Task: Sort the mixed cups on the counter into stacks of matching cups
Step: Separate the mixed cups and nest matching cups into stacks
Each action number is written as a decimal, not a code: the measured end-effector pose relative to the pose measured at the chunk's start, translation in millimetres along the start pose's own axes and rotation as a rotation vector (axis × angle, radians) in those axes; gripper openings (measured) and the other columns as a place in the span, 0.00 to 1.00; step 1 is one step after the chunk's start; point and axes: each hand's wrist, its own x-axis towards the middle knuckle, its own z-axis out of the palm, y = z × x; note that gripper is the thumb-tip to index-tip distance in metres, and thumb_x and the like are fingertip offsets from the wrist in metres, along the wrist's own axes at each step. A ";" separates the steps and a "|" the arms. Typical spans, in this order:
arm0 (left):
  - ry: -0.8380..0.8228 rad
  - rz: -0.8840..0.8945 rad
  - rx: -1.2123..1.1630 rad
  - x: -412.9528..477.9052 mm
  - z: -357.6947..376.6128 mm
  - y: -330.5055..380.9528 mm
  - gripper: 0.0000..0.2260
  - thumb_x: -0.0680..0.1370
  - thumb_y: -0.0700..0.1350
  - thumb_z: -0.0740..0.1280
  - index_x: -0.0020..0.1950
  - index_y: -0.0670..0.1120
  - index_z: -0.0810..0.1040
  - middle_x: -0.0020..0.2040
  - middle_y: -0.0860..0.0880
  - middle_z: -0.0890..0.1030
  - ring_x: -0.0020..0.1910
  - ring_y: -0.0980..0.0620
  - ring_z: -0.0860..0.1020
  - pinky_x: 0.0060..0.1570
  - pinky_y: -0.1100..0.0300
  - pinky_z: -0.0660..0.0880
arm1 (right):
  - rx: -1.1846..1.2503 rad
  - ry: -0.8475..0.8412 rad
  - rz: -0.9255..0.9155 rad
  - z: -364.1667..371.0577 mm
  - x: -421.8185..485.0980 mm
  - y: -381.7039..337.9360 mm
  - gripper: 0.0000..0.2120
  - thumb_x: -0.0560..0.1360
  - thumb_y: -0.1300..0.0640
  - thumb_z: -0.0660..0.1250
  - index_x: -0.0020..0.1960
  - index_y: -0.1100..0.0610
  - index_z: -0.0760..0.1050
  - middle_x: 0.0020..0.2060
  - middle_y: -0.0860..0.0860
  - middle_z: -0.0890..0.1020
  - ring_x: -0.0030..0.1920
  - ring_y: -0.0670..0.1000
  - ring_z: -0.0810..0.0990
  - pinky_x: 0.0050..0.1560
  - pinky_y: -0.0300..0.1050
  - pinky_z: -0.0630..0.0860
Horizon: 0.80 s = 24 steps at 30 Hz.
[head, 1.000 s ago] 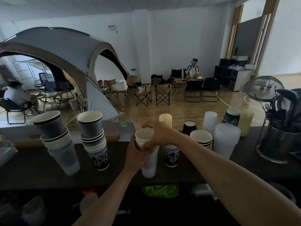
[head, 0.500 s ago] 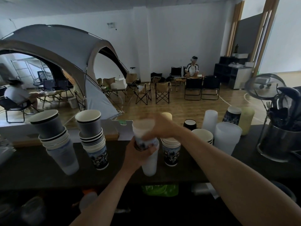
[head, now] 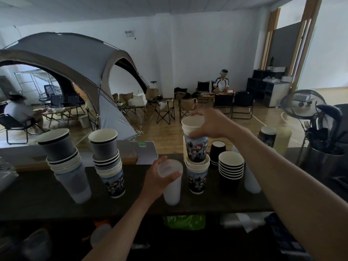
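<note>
counter (head: 37,202): printed cup (head: 195,150) between right fingers (head: 200,113)

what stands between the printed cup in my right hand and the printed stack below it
Nothing visible: the right hand holds the printed cup directly over the printed stack, its base at the top rim.

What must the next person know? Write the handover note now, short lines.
Left hand: grips a frosted cup standing on the counter.
Right hand: holds a printed cup, white cup nested inside, its base in the top of the printed stack.
Done: black cups stacked alike.
Left: seat that cup, place the frosted one, break up the far-left mixed stack and the mixed stack beside it.
</note>
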 end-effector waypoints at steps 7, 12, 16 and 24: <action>-0.063 0.024 0.051 -1.2 -3.1 -6.4 0.52 0.53 0.65 0.81 0.72 0.51 0.66 0.65 0.52 0.76 0.63 0.57 0.75 0.57 0.64 0.76 | -0.081 -0.193 0.106 68.1 -17.2 43.8 0.51 0.56 0.38 0.80 0.74 0.47 0.64 0.68 0.49 0.72 0.65 0.54 0.71 0.59 0.49 0.69; -0.100 0.008 0.080 -10.6 -4.6 -21.4 0.50 0.55 0.53 0.85 0.73 0.50 0.66 0.66 0.55 0.76 0.65 0.58 0.74 0.62 0.57 0.75 | -0.107 -0.099 0.025 54.5 -24.2 25.4 0.54 0.57 0.33 0.78 0.76 0.48 0.60 0.72 0.51 0.68 0.69 0.54 0.68 0.64 0.52 0.68; -0.013 0.090 0.064 -17.1 -8.0 4.0 0.34 0.60 0.47 0.84 0.64 0.52 0.76 0.58 0.56 0.81 0.58 0.59 0.79 0.53 0.63 0.79 | 0.006 0.011 -0.165 53.6 -39.7 -18.1 0.38 0.66 0.35 0.74 0.71 0.49 0.69 0.67 0.46 0.75 0.66 0.48 0.73 0.56 0.41 0.67; -0.082 0.257 0.167 -7.9 -3.6 104.0 0.33 0.57 0.63 0.79 0.59 0.58 0.74 0.52 0.59 0.81 0.51 0.67 0.79 0.42 0.68 0.78 | 0.351 -0.041 -0.152 21.0 -53.2 -37.7 0.29 0.71 0.38 0.71 0.68 0.49 0.74 0.60 0.47 0.79 0.56 0.47 0.78 0.51 0.40 0.76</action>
